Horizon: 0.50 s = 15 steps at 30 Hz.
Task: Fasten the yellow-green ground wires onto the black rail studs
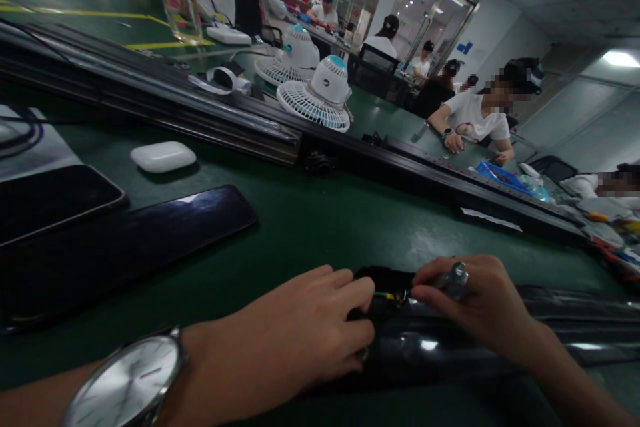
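My left hand [320, 320], a silver watch on its wrist, has its fingers curled around the left end of a glossy black long-bodied part [430, 345]. At that end is a small black piece with a yellow-green wire [384, 295] showing between my hands. My right hand [475, 300] pinches thumb and forefinger together at the right edge of this black piece; what lies between the fingertips is too small to make out. A shiny metal item [457, 275] shows at the right hand's fingers, and I cannot tell whether it is a ring or a tool.
To the left on the green table [310, 227] lie a dark phone [200, 220], another dark device [55, 200] and a white earbud case [163, 156]. A long black rail [400, 167] crosses beyond, with white fans [330, 90] behind it. A co-worker [477, 113] sits opposite.
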{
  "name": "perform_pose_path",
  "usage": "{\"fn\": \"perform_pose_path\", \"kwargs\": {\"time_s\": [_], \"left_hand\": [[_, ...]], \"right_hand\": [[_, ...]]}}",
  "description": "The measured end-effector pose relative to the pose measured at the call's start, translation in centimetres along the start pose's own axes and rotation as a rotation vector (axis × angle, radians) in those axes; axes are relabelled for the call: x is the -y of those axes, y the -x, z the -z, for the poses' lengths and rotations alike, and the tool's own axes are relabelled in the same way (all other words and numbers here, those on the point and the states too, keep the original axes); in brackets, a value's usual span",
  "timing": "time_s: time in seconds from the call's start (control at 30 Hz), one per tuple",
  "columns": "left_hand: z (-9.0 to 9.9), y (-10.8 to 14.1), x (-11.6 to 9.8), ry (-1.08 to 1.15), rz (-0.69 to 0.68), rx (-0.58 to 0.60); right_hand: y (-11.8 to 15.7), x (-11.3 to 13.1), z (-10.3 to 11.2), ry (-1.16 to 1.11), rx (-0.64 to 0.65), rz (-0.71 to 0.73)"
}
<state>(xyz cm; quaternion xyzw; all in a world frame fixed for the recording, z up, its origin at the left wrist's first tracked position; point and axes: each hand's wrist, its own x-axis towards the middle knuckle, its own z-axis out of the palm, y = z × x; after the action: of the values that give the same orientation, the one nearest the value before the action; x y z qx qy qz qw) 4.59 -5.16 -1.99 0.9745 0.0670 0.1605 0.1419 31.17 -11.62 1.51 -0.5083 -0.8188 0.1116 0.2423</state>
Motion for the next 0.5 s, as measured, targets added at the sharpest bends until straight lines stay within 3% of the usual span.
{"fn": "perform_pose_path", "kwargs": {"time_s": [0.27,0.4,0.5], "left_hand": [[0.3,-0.1,-0.4,0.036,0.039,-0.012],[0.1,-0.1,-0.2,0.026,0.024,0.023],[-0.9,0.0,0.7,0.025,0.008,-0.063]], "right_hand": [[0.1,0.1,1.5,0.100,0.208,0.239],[-0.2,-0.5,1.7,0.053,0.106,0.154],[-0.8,-1.1,1.4,0.029,0.013,0.096]]}}
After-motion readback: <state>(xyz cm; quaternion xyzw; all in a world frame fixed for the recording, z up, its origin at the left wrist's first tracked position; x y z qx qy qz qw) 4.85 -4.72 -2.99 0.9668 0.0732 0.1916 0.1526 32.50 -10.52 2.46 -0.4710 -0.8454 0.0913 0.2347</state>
